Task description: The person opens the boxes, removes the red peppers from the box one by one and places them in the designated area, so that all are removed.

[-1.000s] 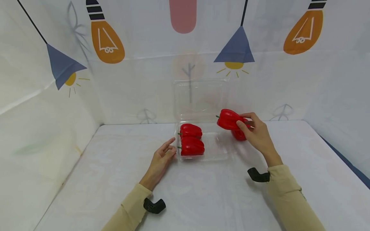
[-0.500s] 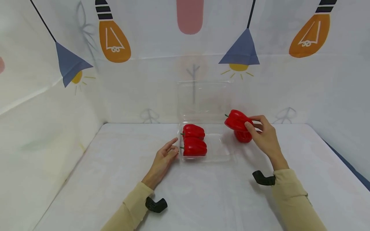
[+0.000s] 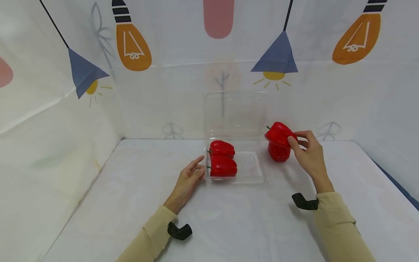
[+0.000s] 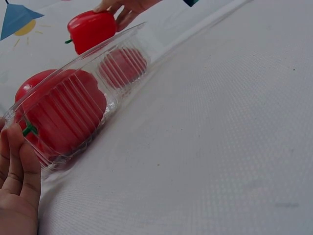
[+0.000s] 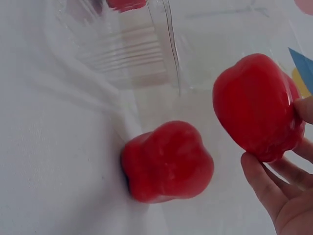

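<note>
My right hand (image 3: 309,156) pinches a red bell pepper (image 3: 279,134) by its blunt end, its green stem pointing left. The pepper is held up beyond the right side of a clear plastic clamshell box (image 3: 248,165). Below it, another red bell pepper (image 5: 168,161) rests on the table, apart from the held one in the right wrist view. Two bell peppers (image 3: 223,166) lie side by side in the box's left part, stems to the left. With extended fingers, my left hand (image 3: 186,182) touches the box's left wall; a green stem (image 4: 30,129) shows through the plastic there.
The box's transparent lid (image 3: 235,112) stands raised against the patterned backdrop (image 3: 163,94) behind the table. White cloth covers the table (image 3: 235,218). Black curved devices (image 3: 306,202) are worn at both wrists.
My right hand has carried the bell pepper rightward, away from the box and over the pepper on the table. The pepper is tilted more. My left hand stays at the box; the head view shifted slightly.
</note>
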`<state>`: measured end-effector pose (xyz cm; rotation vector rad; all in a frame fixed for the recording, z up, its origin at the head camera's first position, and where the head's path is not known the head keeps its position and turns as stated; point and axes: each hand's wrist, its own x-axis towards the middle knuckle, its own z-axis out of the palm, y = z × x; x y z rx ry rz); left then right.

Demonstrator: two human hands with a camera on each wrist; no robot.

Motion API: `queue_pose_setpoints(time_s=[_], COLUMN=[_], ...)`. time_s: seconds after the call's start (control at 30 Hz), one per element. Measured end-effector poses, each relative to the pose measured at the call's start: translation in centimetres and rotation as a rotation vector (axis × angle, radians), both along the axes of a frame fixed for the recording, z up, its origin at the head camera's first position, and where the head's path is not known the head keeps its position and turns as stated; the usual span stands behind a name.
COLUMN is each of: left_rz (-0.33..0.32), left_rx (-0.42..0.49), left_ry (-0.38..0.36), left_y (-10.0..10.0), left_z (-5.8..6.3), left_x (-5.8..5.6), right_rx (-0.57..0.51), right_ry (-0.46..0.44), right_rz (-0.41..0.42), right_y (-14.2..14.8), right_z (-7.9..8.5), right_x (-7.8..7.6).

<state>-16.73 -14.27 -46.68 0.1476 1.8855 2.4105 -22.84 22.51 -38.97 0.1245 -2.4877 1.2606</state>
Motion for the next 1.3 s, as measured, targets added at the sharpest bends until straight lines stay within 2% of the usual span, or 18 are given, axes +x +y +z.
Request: queue_pose_setpoints(time_s=[0.57, 0.77, 1.3], left_rz=[-0.008, -0.011, -0.018], left_rx=[0.013, 0.0, 0.006], left_ry=[0.001, 0.003, 0.004], left_y=[0.1, 0.0, 0.0], left_z=[0.2, 0.1, 0.1], left_x=[0.1, 0.0, 0.0], right_rx=[-0.065, -0.142, -0.253], right_ry=[0.008, 0.031, -0.036], right_rz=[-0.087, -0.096, -0.2], right_y=[1.4, 2.0, 2.7], right_z=[-0.6, -1.0, -1.0], right_x=[-0.5, -0.9, -1.1])
